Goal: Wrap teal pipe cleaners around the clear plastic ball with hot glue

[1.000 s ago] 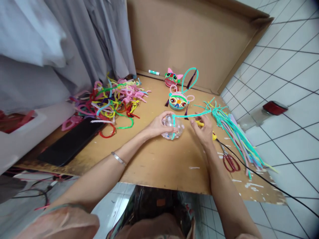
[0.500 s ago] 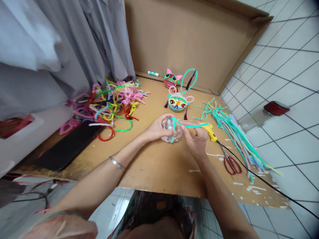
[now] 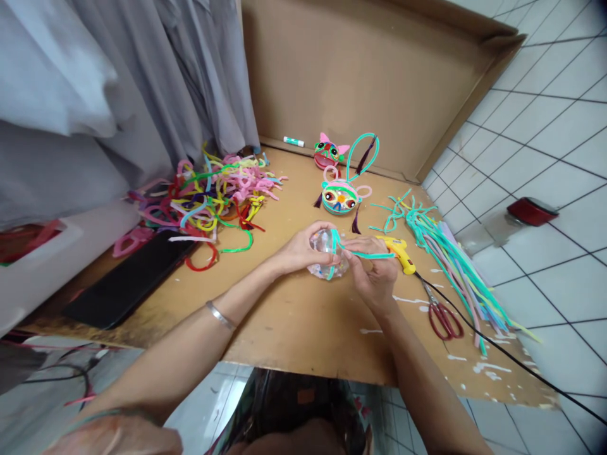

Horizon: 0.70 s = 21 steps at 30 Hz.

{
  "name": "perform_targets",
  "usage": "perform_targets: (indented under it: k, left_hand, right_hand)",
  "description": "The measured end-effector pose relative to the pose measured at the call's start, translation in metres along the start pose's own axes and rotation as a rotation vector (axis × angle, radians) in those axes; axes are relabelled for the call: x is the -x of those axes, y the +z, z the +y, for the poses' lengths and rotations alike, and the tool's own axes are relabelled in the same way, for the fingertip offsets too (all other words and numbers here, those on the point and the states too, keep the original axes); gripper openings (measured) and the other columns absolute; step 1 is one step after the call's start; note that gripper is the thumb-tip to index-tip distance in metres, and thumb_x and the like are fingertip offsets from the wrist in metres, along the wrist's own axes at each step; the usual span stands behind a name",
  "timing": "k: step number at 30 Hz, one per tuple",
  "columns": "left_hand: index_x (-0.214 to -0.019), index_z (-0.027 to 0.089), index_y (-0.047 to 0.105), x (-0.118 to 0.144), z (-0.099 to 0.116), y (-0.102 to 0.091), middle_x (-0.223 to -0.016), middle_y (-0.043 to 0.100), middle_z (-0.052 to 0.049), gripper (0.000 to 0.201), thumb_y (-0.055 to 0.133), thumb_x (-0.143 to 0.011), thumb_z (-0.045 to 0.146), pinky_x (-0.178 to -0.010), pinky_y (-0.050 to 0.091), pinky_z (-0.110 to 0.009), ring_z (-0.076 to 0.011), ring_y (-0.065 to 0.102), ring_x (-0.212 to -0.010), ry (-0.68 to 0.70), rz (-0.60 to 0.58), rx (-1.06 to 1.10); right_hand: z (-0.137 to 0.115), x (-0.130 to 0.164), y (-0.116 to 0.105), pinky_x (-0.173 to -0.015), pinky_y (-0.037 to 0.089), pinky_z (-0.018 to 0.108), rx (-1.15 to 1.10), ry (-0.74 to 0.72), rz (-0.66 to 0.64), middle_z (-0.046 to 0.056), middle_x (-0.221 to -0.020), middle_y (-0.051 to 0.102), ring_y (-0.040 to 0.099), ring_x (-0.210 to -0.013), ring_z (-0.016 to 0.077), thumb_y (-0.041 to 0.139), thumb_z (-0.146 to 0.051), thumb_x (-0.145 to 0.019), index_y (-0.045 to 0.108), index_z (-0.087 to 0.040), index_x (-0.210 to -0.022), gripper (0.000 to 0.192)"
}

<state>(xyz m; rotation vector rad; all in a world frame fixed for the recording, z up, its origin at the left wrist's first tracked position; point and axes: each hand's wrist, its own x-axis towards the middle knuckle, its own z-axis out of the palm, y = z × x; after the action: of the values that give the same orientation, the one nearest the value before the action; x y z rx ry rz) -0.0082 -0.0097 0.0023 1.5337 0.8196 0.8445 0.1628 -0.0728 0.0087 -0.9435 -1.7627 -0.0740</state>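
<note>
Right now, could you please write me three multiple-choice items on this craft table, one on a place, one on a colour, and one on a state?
1. Where do the red-handled scissors lie on the brown cardboard table?
A. Beside the black tablet
B. To the right of the right hand
C. Under the colourful pile

2. What colour is the fuzzy pipe cleaner being bent over the clear plastic ball?
A. Teal
B. Red
C. Purple

3. How is the yellow glue gun at this moment?
A. Gripped in the left hand
B. Standing upright
C. Lying on the table, unheld

Answers: 1 B, the scissors sit past the right hand, near the black cord. 2 A, the strand over the ball is teal. 3 C, the left hand cups the ball and the gun lies flat.
</note>
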Motion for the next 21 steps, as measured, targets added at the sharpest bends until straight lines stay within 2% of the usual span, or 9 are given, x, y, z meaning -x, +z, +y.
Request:
perform_targets:
  k: [11,21]
  left_hand:
    - [-0.117,0.017,0.057,0.0006,0.0014,-0.0010,-0.092,0.062,0.001,0.069,0.081,-0.054,0.031,-0.081,0.048,-0.028,-0.0153,0.057,-0.084,0.000,-0.005,-0.009]
    - [-0.116,0.018,0.057,-0.0013,-0.0026,-0.0018,-0.092,0.063,0.001,0.069,0.082,-0.054,0.032,-0.082,0.049,-0.028,-0.0153,0.059,-0.084,0.005,-0.011,0.006]
  right_hand:
    - [0.0025,0.0024,-0.0006,-0.082,0.056,0.042,-0.023,0.005,-0.053,0.002,-0.087,0.078,0.073,-0.085,0.0219,0.064,-0.022,-0.088,0.072,-0.028,-0.086,0.010]
    - [0.0055,0.0060,-0.0008,-0.083,0.059,0.043,-0.044,0.072,-0.094,0.003,-0.087,0.077,0.073,-0.085,0.0223,0.066,-0.026,-0.086,0.072,-0.027,-0.084,0.007]
